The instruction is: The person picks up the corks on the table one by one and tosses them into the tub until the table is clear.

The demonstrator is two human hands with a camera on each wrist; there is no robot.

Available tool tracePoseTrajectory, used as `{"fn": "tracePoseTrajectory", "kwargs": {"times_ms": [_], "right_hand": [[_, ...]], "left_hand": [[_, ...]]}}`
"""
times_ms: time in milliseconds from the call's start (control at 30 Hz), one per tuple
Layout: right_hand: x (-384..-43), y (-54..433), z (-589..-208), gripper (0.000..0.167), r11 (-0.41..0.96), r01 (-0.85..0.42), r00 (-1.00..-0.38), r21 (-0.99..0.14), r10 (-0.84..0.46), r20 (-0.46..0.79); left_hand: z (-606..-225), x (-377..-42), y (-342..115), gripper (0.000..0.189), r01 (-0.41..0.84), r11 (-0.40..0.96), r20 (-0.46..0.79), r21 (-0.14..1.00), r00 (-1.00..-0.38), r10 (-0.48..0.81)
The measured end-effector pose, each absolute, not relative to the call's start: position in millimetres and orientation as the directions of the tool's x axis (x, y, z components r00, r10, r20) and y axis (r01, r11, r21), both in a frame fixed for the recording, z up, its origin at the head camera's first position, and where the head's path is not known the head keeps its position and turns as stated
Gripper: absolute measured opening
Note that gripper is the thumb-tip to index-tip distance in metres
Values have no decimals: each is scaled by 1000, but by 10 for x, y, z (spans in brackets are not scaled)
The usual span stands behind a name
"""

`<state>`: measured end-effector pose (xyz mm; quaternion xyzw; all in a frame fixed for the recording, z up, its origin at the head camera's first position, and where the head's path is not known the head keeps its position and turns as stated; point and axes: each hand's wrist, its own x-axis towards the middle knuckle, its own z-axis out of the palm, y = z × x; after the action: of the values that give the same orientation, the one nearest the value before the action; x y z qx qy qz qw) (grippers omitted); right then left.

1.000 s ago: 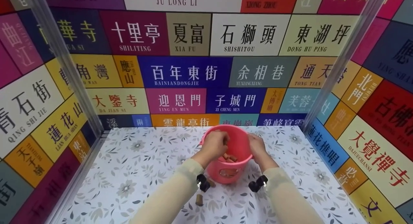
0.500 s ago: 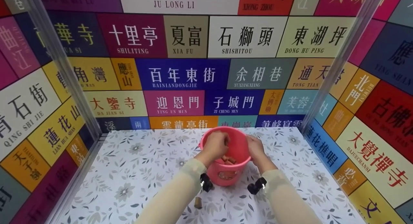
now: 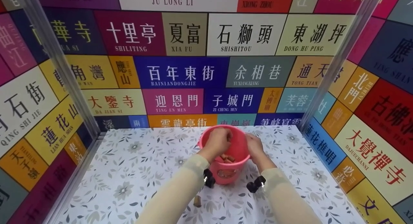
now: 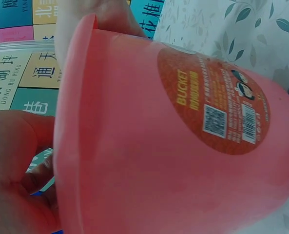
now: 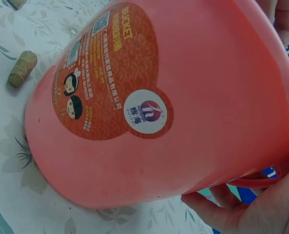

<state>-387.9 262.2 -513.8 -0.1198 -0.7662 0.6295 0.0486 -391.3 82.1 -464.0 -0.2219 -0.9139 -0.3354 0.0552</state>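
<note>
A pink plastic bucket [image 3: 230, 172] with an orange-red label [image 5: 110, 73] stands on the table, and several brown corks [image 3: 227, 158] lie inside it. My left hand [image 3: 220, 140] reaches in over the rim from the left, its fingers bent down. Seen from the left wrist, the fingertips of that hand [image 4: 17, 170] pass behind the rim, so I cannot tell whether they hold a cork. My right hand [image 3: 255, 146] grips the bucket's right side at the rim; the right wrist view shows its thumb [image 5: 210, 209] against the wall near the handle [image 5: 256, 181].
One loose cork [image 3: 197, 201] lies on the table in front of the bucket, below my left forearm. Another cork [image 5: 17, 3] shows at the corner of the right wrist view. A floral cloth [image 3: 145, 172] covers the table, with sign-printed panels [image 3: 184, 72] behind and at both sides.
My left forearm and hand have shifted slightly right over the bucket. A second cork beside the bucket's base is now hidden behind the left wrist camera. The right hand keeps its hold.
</note>
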Motion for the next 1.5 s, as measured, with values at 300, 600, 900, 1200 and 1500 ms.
{"fn": "tracePoseTrajectory", "kwargs": {"times_ms": [300,600,900,1200,1500], "right_hand": [[-3874,2612,-5146,43,192,119,-965,-974,255,-67],[-3885,2605,-5144,45,175,140,-960,-975,265,-90],[-3882,2621,-5152,46,160,136,-965,-978,243,-95],[-3891,2629,-5149,44,168,143,-964,-975,245,-99],[-3893,2638,-5150,42,166,143,-962,-976,253,-98]], "left_hand": [[-4604,-3892,846,19,503,688,310,524,-864,396],[-4603,-3864,857,26,447,680,242,581,-893,380],[-4627,-3835,785,27,446,706,236,550,-894,381],[-4594,-3737,680,22,440,747,273,498,-897,347],[-4450,-3510,578,19,441,751,312,491,-894,321]]}}
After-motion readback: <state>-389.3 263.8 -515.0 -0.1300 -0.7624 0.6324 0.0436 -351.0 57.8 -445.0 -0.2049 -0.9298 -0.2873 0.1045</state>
